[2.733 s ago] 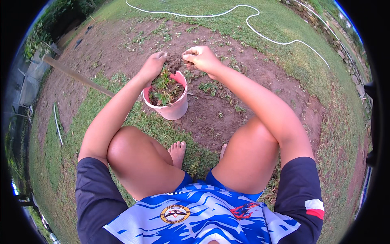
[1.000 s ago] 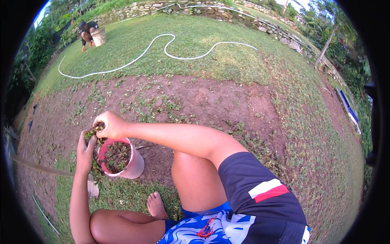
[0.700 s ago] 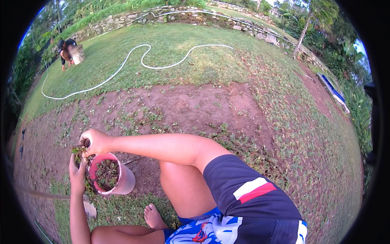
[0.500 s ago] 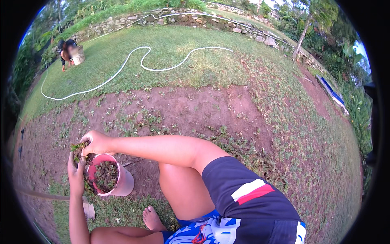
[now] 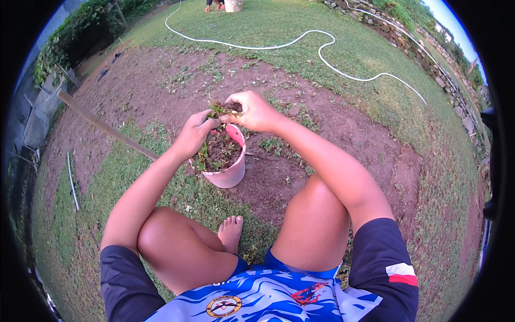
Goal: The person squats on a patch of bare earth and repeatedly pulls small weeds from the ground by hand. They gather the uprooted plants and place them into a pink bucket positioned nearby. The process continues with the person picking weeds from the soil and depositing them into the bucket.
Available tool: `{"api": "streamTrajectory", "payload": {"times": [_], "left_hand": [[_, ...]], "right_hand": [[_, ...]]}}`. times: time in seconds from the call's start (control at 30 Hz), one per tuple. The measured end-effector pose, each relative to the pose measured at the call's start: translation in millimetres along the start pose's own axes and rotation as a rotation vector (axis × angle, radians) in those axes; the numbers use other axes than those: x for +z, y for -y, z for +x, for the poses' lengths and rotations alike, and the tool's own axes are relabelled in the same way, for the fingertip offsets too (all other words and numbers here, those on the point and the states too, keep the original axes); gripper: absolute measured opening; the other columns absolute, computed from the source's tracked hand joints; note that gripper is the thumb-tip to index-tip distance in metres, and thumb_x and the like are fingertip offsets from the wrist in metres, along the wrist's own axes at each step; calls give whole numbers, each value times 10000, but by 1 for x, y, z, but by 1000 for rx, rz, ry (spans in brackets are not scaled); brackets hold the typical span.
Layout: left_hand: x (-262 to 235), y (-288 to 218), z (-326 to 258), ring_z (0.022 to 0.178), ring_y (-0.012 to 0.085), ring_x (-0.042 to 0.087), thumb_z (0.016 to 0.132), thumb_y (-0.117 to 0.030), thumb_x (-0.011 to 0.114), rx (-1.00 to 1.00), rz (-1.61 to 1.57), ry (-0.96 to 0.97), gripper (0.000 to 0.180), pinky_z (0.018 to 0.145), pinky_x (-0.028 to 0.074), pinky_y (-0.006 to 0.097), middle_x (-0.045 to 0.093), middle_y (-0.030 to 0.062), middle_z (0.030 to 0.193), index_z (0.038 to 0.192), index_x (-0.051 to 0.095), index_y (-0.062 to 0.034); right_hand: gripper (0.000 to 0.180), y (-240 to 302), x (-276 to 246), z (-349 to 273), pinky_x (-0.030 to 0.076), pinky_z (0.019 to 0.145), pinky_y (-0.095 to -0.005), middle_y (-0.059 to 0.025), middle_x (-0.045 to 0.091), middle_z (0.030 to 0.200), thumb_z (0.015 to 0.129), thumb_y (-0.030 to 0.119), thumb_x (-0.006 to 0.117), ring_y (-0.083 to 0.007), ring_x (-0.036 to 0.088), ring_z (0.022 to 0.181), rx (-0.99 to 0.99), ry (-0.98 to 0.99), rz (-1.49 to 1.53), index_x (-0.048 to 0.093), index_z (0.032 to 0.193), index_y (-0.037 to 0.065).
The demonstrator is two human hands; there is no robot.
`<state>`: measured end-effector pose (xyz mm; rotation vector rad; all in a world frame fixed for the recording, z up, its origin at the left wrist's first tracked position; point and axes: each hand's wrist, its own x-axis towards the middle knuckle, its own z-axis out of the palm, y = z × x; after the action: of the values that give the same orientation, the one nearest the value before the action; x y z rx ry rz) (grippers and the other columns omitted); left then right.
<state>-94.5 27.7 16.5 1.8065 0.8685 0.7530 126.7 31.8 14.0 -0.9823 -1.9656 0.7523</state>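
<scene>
Both my hands meet above a pink-white bucket (image 5: 228, 176) that stands on the ground in front of me. Between them is a clump of leafy plants with soil on its roots (image 5: 221, 110). My left hand (image 5: 193, 135) grips the clump from the left, its fingers partly hidden behind the leaves. With bent fingers my right hand (image 5: 253, 111) grips the other side. Dark soil and green plants (image 5: 220, 153) fill much of the bucket, and some leaves hang over its left rim.
A wooden pole (image 5: 107, 127) slants in from the left behind the bucket. Bare brown soil (image 5: 161, 75) and patchy grass surround me. A white hose (image 5: 268, 47) winds over the far lawn. Another person (image 5: 215, 5) is at the top edge beside a pale bucket (image 5: 234, 5).
My view has swung left, so hands and bucket now appear nearer the middle. Both hands stay on the plant clump above the bucket.
</scene>
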Motion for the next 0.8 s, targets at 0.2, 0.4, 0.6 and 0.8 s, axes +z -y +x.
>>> {"api": "streamTrajectory", "payload": {"times": [0.2,0.4,0.6,0.8], "left_hand": [[-11,10,6,864,150,610,938,-186,509,-83,97,56,300,804,482,314,672,57,941,1080,649,39],[-21,40,1,999,209,582,918,-239,490,-29,392,44,329,921,441,364,649,137,999,964,621,60],[-50,45,4,962,160,578,914,-229,492,-225,59,6,288,914,444,325,648,71,985,938,642,16],[-39,28,-8,1075,156,587,974,-218,573,-220,19,-12,397,998,436,326,671,73,1183,1310,596,-9]], "right_hand": [[255,10,-5,2,503,679,-401,-214,682,805,838,197,762,-244,643,701,21,184,-226,688,947,-21],[261,-3,1,9,545,754,-493,-272,683,857,809,219,715,-429,684,828,46,434,-487,698,890,-29],[293,-21,24,4,551,820,-423,-217,711,905,804,123,705,-363,697,870,29,384,-535,695,1052,-32],[375,-28,43,7,536,872,-322,-56,724,1024,859,134,766,-114,652,958,233,70,302,678,1188,-24]]}}
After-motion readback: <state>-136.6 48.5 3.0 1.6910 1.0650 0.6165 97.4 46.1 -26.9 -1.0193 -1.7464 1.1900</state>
